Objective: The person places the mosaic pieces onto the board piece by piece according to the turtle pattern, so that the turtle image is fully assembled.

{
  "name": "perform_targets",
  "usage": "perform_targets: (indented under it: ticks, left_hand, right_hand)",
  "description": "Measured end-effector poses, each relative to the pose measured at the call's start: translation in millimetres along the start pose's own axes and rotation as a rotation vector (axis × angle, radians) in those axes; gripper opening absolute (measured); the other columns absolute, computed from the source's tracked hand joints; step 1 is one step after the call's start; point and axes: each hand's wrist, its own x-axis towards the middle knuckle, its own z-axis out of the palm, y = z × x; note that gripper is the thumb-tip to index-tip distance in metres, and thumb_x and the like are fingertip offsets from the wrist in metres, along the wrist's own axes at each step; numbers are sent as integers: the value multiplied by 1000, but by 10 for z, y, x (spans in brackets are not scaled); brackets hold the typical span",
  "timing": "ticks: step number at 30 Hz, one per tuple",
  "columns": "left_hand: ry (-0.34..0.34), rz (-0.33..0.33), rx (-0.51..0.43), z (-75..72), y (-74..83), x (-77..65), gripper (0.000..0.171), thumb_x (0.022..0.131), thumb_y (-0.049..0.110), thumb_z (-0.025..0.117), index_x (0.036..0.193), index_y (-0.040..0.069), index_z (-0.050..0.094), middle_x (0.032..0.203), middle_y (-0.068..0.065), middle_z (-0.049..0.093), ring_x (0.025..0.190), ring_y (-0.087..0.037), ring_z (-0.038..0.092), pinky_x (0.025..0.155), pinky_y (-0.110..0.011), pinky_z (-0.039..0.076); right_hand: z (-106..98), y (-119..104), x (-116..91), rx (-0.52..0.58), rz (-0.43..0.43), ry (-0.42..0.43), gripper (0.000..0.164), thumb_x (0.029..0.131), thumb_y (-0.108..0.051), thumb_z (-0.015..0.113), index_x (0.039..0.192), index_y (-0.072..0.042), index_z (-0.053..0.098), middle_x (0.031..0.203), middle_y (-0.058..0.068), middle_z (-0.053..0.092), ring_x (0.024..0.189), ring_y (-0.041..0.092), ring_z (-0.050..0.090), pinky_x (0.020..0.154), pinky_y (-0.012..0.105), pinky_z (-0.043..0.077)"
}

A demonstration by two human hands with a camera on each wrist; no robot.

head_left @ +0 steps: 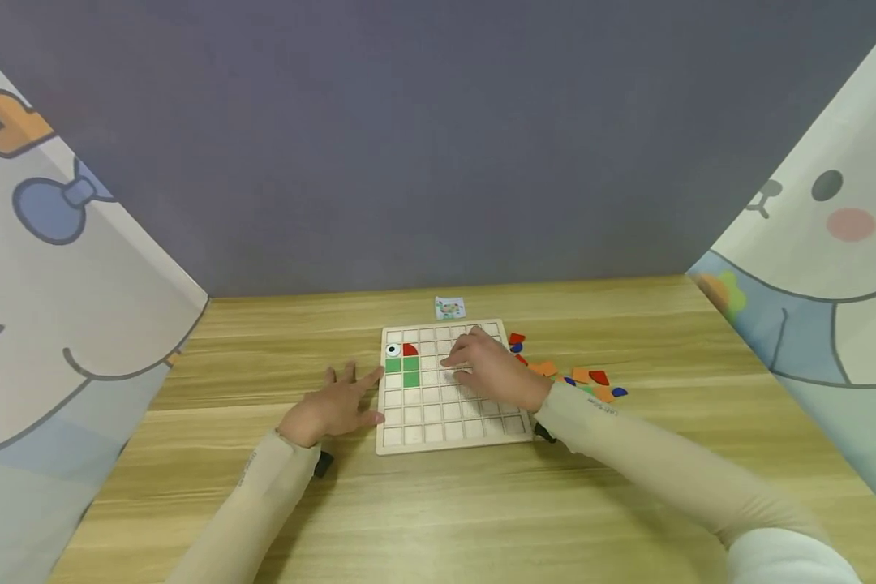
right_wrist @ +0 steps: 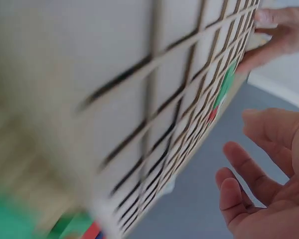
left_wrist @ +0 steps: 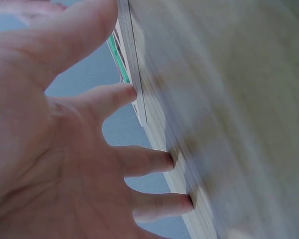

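A wooden grid board (head_left: 438, 414) lies on the table. Near its upper left corner sit a white tile with a black eye (head_left: 393, 349), a red rounded piece (head_left: 410, 350) and several green squares (head_left: 411, 379). My left hand (head_left: 336, 407) has its fingers spread, with the thumb and index fingertip at the board's left edge; in the left wrist view its other fingertips (left_wrist: 185, 203) rest on the table. Over the right half of the board hovers my right hand (head_left: 498, 369), fingers loosely bent. The right wrist view shows nothing between its thumb and fingers (right_wrist: 236, 199).
Loose coloured pieces, among them orange squares (head_left: 581, 375), a red piece (head_left: 599, 378) and a blue piece (head_left: 620, 392), lie right of the board, some partly behind the right forearm. A small picture card (head_left: 449, 308) lies beyond the board, before a grey wall (head_left: 438, 162).
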Motion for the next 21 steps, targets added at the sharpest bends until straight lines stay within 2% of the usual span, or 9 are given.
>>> perform_targets:
  ticks: [4,8,10,13,18,21]
  left_hand:
    - [-1,-1,-8,-18,-17,-6,79,89,44,62,153,23,19,150,-34,4,129,-62,4,82,-79,24]
    - [1,0,-12,-26,-28,-23,79,89,44,62,153,22,20,149,-35,4,129,-62,4,82,-79,25]
    - [2,1,-14,-29,-29,-32,79,89,44,62,152,22,20,149,-35,4,128,-62,4,82,-79,24]
    - [1,3,-19,-25,-31,-40,79,89,43,63,152,22,21,149,-35,4,129,-62,4,82,-79,23]
    - [2,11,-8,-7,-22,-30,79,89,44,62,152,22,21,149,-36,5,128,-62,5,81,-79,24]
    - [4,16,-1,-2,-10,-17,79,89,45,62,152,22,20,149,-36,6,128,-63,6,81,-79,25]
  right_hand:
    - [-184,270,-163,-1,17,33,27,85,-4,70,111,-3,70,109,5,62,96,20,48,83,35,44]
    - [-323,598,-283,7,97,33,26,86,-1,68,111,-1,69,112,9,63,98,24,49,83,39,44]
    - [-352,766,-323,13,139,29,25,87,-1,66,111,-2,69,111,9,63,98,26,48,83,41,43]
    - [-363,966,-359,1,139,14,23,90,-1,62,112,-3,69,111,9,64,97,26,48,83,42,41]
    - [-369,1159,-370,-18,116,-2,23,91,1,60,110,-3,71,110,8,65,94,25,50,82,41,39]
    - [-396,1209,-361,-14,204,10,19,89,0,63,106,-4,72,105,6,66,90,23,49,80,40,41]
